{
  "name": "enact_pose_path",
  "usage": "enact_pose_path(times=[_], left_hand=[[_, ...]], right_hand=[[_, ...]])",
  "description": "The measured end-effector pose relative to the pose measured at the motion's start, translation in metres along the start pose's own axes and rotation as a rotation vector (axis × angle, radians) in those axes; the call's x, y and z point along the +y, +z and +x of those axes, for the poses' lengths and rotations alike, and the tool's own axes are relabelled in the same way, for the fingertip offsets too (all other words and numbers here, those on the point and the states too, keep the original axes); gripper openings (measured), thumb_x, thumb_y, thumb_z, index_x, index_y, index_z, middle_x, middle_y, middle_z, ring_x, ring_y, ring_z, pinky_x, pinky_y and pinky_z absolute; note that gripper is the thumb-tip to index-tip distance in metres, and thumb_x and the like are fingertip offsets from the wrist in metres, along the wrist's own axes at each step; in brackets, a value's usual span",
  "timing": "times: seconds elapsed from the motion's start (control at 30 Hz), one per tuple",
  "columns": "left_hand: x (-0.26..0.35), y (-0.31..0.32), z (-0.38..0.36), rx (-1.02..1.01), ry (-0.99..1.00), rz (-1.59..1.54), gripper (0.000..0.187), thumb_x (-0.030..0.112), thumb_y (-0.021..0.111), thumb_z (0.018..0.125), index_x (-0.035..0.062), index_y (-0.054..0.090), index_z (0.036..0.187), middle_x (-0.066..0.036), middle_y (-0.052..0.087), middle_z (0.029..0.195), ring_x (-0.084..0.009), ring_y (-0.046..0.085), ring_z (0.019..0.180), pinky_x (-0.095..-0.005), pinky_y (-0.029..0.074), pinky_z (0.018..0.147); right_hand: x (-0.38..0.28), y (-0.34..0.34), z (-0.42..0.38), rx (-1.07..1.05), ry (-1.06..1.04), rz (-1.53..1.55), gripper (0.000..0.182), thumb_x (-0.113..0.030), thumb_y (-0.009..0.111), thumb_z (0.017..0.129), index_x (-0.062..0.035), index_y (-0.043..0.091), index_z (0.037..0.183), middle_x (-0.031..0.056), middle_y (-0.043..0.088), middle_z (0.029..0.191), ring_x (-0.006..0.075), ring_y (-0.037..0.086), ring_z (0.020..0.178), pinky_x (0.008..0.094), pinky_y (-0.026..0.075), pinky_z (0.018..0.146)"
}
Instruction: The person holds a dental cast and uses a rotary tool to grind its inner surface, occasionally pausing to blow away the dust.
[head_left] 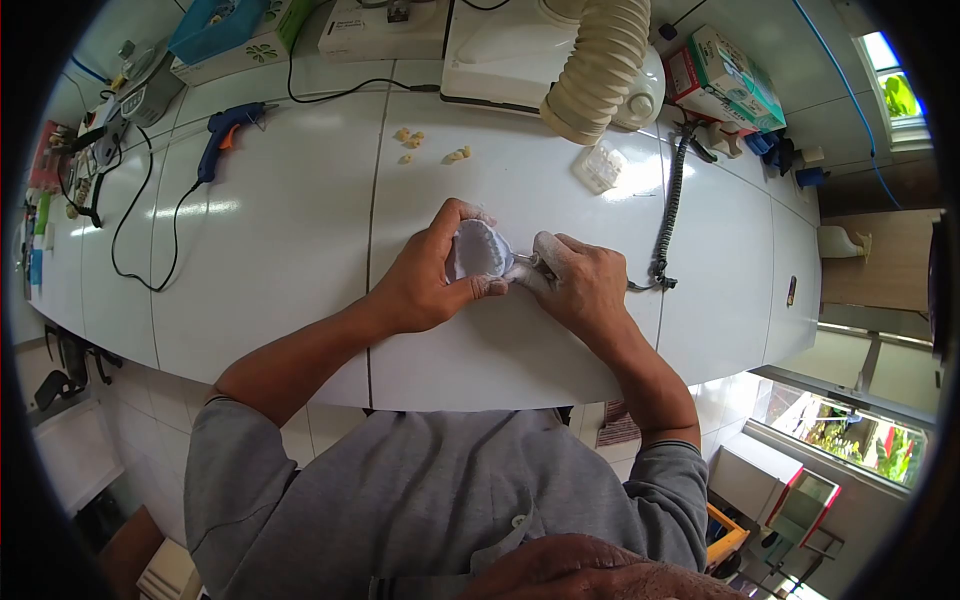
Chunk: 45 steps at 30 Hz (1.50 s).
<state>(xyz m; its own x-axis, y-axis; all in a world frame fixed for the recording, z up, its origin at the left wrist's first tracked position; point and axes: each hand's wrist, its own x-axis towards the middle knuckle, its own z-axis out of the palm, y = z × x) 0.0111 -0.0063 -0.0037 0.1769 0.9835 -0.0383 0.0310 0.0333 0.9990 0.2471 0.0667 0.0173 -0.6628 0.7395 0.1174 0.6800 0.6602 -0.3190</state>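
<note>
A white plaster dental cast [478,250] with a row of teeth along its rim is held over the white table. My left hand [425,275] wraps round its left side, thumb below and fingers above. My right hand [582,282] is closed on a rotary handpiece [526,261], mostly hidden by the fingers. The tip of the handpiece is at the cast's right edge; whether it touches cannot be made out. White dust coats the right thumb and fingers. From behind the right hand runs a cord [645,287], which joins a black coiled cable [672,215].
Beyond my hands lie small yellowish pieces [459,154] and a small clear box [600,168]. A ribbed hose [598,70] hangs at the back over a white unit [500,60]. To the left lies a blue glue gun [222,137] with its cord; boxes [735,80] stand back right.
</note>
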Motion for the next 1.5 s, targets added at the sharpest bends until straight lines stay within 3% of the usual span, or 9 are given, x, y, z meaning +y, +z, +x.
enact_pose_path(times=[0.27,0.97,1.07,1.27,1.37,1.5], left_hand=[[-0.0024,0.0002,0.0005,0.002,0.035,0.013,0.058,0.017,0.088,0.093,0.0073,0.044,0.13,-0.011,0.068,0.114,-0.0207,0.07,0.106,-0.0376,0.056,0.094],[0.0038,0.0004,0.0001,-0.008,-0.013,-0.02,0.058,0.015,0.088,0.092,0.0064,0.044,0.13,-0.012,0.066,0.114,-0.0206,0.067,0.109,-0.0384,0.054,0.098],[-0.0008,-0.0016,-0.0007,-0.029,-0.071,-0.028,0.064,0.014,0.089,0.093,0.008,0.045,0.139,-0.006,0.063,0.121,-0.0137,0.064,0.115,-0.0334,0.053,0.1],[0.0017,-0.0002,-0.0006,-0.027,-0.063,-0.057,0.064,0.015,0.09,0.093,0.0083,0.046,0.139,-0.006,0.063,0.121,-0.0133,0.064,0.114,-0.0332,0.053,0.101],[0.0019,-0.001,-0.0007,-0.026,-0.062,-0.039,0.063,0.015,0.089,0.093,0.0081,0.046,0.139,-0.006,0.063,0.121,-0.0135,0.064,0.114,-0.0332,0.052,0.101],[0.0031,0.0007,0.0001,0.002,0.009,0.017,0.058,0.014,0.088,0.093,0.0067,0.045,0.131,-0.012,0.066,0.117,-0.0209,0.068,0.11,-0.0383,0.054,0.098]], right_hand=[[-0.0019,-0.0024,0.0016,-0.022,0.012,-0.02,0.041,-0.048,0.086,0.086,-0.0107,0.07,0.09,0.0067,0.076,0.083,0.0315,0.074,0.068,0.0436,0.054,0.056],[0.0001,0.0001,-0.0001,-0.016,-0.007,0.018,0.032,-0.041,0.085,0.088,-0.0129,0.07,0.09,0.0036,0.075,0.083,0.03,0.075,0.069,0.043,0.056,0.057],[-0.0012,-0.0008,0.0006,0.0,-0.03,0.012,0.031,-0.04,0.085,0.087,-0.0134,0.07,0.09,0.0027,0.074,0.082,0.0293,0.074,0.068,0.0426,0.055,0.057],[-0.0001,-0.0001,0.0001,-0.009,-0.033,-0.002,0.03,-0.04,0.085,0.087,-0.0136,0.071,0.09,0.002,0.073,0.081,0.0288,0.074,0.068,0.0424,0.055,0.056],[-0.001,-0.0015,0.0003,-0.02,-0.021,-0.008,0.03,-0.04,0.085,0.088,-0.0136,0.071,0.091,0.0021,0.073,0.08,0.0285,0.074,0.068,0.0421,0.055,0.056],[-0.0009,0.0001,0.0002,0.004,-0.031,-0.002,0.03,-0.041,0.085,0.088,-0.0137,0.072,0.091,0.0022,0.073,0.08,0.0282,0.074,0.067,0.0416,0.055,0.056]])
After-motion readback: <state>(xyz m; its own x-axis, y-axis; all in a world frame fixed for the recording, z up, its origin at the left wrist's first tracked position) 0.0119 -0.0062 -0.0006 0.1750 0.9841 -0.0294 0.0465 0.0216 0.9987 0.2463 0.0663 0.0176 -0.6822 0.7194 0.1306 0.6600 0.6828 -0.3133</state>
